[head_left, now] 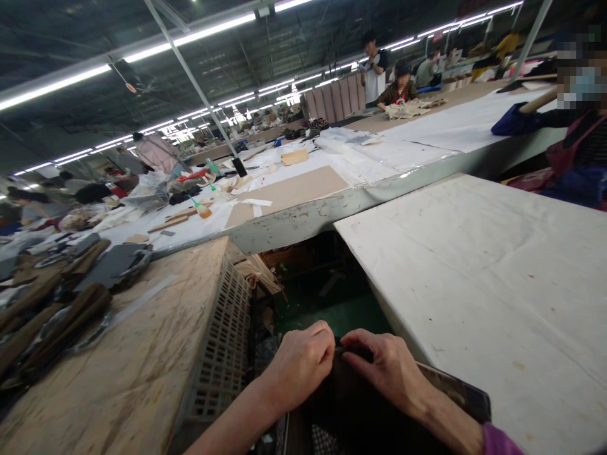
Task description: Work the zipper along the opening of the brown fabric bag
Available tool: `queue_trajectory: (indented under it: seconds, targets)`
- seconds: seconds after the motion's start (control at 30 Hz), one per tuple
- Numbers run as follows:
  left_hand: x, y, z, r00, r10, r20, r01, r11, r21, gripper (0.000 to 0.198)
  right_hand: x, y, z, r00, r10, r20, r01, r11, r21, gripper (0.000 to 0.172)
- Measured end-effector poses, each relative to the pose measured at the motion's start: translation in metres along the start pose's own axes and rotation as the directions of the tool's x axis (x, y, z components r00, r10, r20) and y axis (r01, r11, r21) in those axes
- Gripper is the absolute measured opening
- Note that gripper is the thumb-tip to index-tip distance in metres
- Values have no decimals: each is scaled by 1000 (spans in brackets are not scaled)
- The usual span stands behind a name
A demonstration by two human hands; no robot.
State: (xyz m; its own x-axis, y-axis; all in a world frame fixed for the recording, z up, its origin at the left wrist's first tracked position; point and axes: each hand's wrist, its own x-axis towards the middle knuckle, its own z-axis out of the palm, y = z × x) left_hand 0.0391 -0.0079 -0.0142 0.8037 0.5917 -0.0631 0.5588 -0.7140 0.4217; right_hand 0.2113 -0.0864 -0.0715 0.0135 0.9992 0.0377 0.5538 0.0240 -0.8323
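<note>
My left hand is closed, its fingers curled on the upper edge of a dark piece of material. Close beside it, my right hand pinches the same edge between thumb and fingers. The material hangs below both hands in deep shadow, so its exact kind and lower part cannot be made out. A dark-rimmed edge of some object shows beyond my right forearm.
To the left, a worn wooden board bears a pile of brown and grey pieces beside a plastic crate. At right stands a white-covered table. Across the front runs a long worktable; a co-worker's sleeve rests on it.
</note>
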Motion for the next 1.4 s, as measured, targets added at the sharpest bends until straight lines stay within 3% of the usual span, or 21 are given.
queue_trajectory:
  seconds: [0.17, 0.3, 0.37, 0.47, 0.53, 0.6, 0.77, 0.93, 1.2, 1.4]
  targets:
    - [3, 4, 1, 983, -183, 8, 182, 973, -139, 10, -3, -3, 1, 998, -63, 20, 64, 997, -49, 18]
    - [3, -1, -5, 933, -339, 117, 358, 860, -364, 4, -4, -6, 3, 996, -89, 6, 90, 993, -76, 19]
    - [4, -5, -9, 925, -331, 186, 380, 808, -451, 6, -4, -10, 2, 997, -76, 0, 76, 996, -42, 18]
    - [7, -10, -11, 923, -286, 258, 385, 705, -596, 30, -4, -17, -5, 1000, -3, 16, 3, 999, 47, 16]
    - [8, -12, -9, 921, -277, 276, 389, 592, -705, 43, -3, -21, -12, 997, 50, 54, -55, 994, 95, 15]
    - [8, -14, -7, 924, -276, 265, 378, 544, -749, 42, -2, -22, -17, 991, 86, 98, -97, 989, 115, 15]
    - [2, -15, -8, 943, -258, 212, 332, 658, -676, 18, 4, -13, -24, 973, 21, 229, -52, 990, 131, 21]
    - [-5, -6, -15, 954, -239, 180, 293, 873, -389, 19, 7, -4, -27, 964, -54, 261, 54, 998, 6, 26]
    - [-1, 5, -16, 959, -239, 152, 271, 929, -253, 27, 0, 3, -24, 971, -84, 225, 119, 982, -147, 35]
    - [0, -9, -11, 934, -304, 185, 350, 880, -321, 25, 0, 2, -13, 981, -73, 182, 114, 967, -228, 41]
